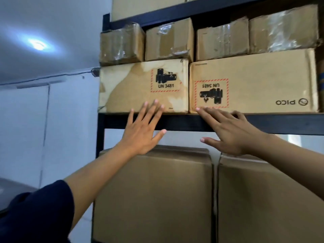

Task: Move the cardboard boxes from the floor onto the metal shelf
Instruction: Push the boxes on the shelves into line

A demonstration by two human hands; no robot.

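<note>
— Where are your hands?
— Your left hand [142,132] lies flat, fingers spread, on the torn box [143,85] at the metal shelf [175,122] front edge, left end.
— And the other?
— Your right hand [233,134], fingers straight and apart, touches the PICO box [254,81] just beside it, holding nothing.

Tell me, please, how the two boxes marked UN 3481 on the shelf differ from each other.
The left box stands upright, its label readable; the right box is upside down, its label and PICO logo inverted. The left box's face is torn in pale patches; the right box's is intact. The left box is narrower than the right. Both are brown cardboard, side by side on the same shelf.
</note>
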